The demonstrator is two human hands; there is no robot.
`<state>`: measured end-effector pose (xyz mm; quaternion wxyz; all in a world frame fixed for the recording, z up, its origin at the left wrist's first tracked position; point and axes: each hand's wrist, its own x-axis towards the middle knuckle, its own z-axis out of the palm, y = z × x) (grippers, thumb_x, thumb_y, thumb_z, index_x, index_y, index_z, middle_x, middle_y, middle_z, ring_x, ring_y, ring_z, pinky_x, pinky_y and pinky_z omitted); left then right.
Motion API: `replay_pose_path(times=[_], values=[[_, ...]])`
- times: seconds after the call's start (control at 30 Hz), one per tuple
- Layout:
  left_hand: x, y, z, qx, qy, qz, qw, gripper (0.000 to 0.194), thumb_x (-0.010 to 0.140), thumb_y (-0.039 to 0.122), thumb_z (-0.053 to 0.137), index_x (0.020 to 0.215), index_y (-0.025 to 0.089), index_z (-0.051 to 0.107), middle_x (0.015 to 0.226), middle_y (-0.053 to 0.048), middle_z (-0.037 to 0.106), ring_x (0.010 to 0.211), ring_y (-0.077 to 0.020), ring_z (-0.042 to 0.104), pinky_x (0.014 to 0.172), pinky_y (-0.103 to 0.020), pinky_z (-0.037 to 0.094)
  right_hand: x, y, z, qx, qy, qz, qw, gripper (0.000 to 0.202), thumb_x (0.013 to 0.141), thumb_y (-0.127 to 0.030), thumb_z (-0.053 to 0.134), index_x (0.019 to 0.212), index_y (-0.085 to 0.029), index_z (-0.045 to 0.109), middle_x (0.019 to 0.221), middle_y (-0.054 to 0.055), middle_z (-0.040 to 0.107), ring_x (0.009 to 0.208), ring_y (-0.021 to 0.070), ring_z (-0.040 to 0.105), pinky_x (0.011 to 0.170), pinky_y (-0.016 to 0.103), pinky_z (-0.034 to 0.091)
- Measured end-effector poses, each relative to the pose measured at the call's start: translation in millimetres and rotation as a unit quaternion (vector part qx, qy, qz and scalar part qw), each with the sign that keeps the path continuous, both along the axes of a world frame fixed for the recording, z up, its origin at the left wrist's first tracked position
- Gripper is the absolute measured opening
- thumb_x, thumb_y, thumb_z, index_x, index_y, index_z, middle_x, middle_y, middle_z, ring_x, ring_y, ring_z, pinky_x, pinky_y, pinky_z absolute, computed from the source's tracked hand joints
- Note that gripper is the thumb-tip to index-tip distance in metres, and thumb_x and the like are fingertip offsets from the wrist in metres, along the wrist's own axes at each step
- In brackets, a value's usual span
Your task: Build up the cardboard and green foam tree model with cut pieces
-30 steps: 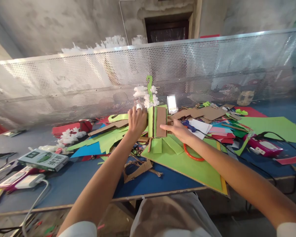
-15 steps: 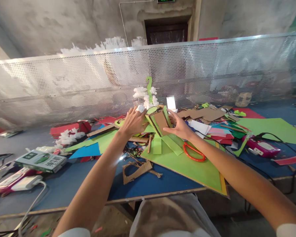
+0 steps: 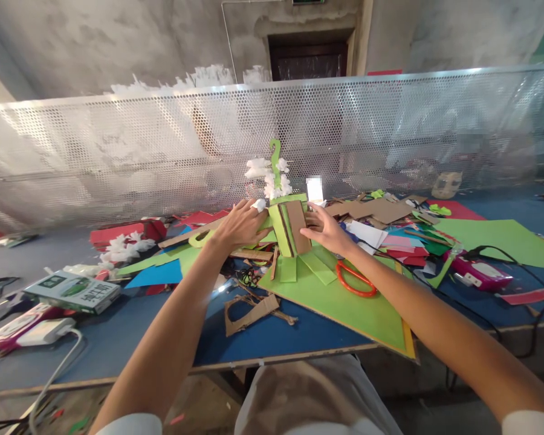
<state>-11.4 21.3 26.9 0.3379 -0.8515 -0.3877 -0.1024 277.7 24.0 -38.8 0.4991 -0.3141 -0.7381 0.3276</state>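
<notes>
Between my hands stands a box-like craft [image 3: 284, 226] of brown cardboard and green paper, with layered cardboard edges toward me. A curved green paper stem [image 3: 276, 158] with white crumpled-paper blossoms [image 3: 272, 184] rises behind its top. My left hand [image 3: 245, 225] grips the left side, its far fingers partly hidden. On the right side, my right hand [image 3: 323, 228] has its thumb on the cardboard front and its fingers along the side edge. A flat green loop [image 3: 199, 240] shows beyond my left wrist. Orange-handled scissors [image 3: 356, 279] lie under my right forearm, on a green sheet [image 3: 335, 314].
Cardboard scraps [image 3: 385, 210], a torn cardboard piece [image 3: 251, 315] and colored paper [image 3: 405, 244] litter the blue table [image 3: 163, 338]. A milk carton [image 3: 72, 292] and white adapter [image 3: 46, 333] lie left, a magenta device [image 3: 483, 270] with cables right. A perforated metal screen [image 3: 381, 133] stands behind.
The craft has turned and come more upright, so its open top no longer faces me and its layered edge does. My left hand and the green loop have shifted slightly left.
</notes>
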Motion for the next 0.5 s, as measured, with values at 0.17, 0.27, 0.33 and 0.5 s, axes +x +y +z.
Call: replay_pose_path(times=[0.17,0.27,0.33,0.5], values=[[4.7,-1.6,0.0,-0.005,-0.004,-0.014,1.000,0.041,0.098,0.050,0.056,0.112,0.015,0.074,0.106,-0.020,0.071,0.112,-0.0384,0.063,0.100,-0.051,0.047,4.2,2.7,4.8,0.126,0.018,-0.092,0.988,0.062,0.086,-0.046,0.081,0.142,-0.028,0.060,0.138,0.012,0.066,0.124,0.0296,0.066,0.101,0.047,0.060],[9.5,-4.4,1.2,-0.005,-0.017,-0.007,1.000,0.040,0.097,0.050,0.057,0.109,0.016,0.075,0.102,-0.019,0.071,0.111,-0.0385,0.064,0.100,-0.051,0.048,7.4,-2.6,13.0,0.206,0.006,-0.132,0.970,0.033,0.094,-0.046,0.073,0.121,-0.028,0.069,0.121,0.009,0.068,0.107,0.0265,0.068,0.094,0.045,0.061],[11.5,-5.6,1.5,-0.003,-0.020,0.000,1.000,0.040,0.098,0.049,0.056,0.108,0.015,0.075,0.101,-0.019,0.071,0.112,-0.0389,0.064,0.101,-0.051,0.048,9.5,-5.8,17.3,0.249,-0.020,-0.139,0.958,0.024,0.099,-0.047,0.069,0.112,-0.028,0.072,0.114,0.008,0.067,0.102,0.0265,0.067,0.094,0.045,0.059],[11.6,-4.8,-0.2,0.013,-0.002,0.009,1.000,0.041,0.100,0.047,0.052,0.109,0.014,0.075,0.102,-0.020,0.071,0.114,-0.0391,0.064,0.100,-0.051,0.049,12.5,-5.5,18.3,0.318,-0.107,-0.092,0.938,0.031,0.094,-0.052,0.076,0.115,-0.031,0.072,0.115,0.008,0.063,0.117,0.0317,0.062,0.106,0.053,0.052]])
